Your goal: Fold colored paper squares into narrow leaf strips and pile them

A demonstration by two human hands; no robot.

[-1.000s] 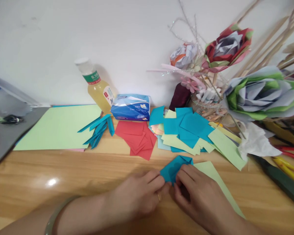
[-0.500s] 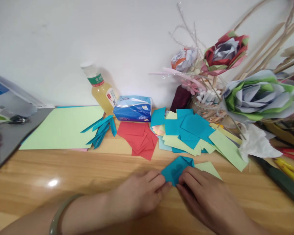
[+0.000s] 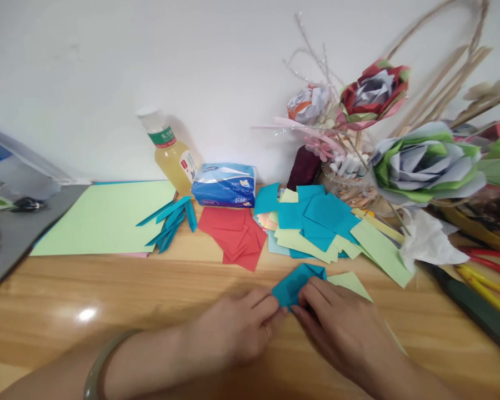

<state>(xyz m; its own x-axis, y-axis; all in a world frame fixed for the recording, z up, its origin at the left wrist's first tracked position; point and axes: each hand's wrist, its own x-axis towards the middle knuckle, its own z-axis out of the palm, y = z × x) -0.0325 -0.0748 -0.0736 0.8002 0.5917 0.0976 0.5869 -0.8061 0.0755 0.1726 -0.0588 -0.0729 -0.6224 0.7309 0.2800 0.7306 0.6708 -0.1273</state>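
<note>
The left hand [image 3: 250, 322] and right hand [image 3: 337, 316] are pinching 1 partly folded blue paper [image 3: 290, 288] over the counter [image 3: 150, 283], apparently gripping its near edge.

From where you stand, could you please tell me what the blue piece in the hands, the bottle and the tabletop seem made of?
Blue piece: matte paper, judging by its thin, folded edge. Bottle: probably clear, smooth plastic, since the yellow liquid shows through, though glass can't be excluded. Tabletop: wood or wood-look laminate, glossy, with visible grain and a bright glare.
</note>
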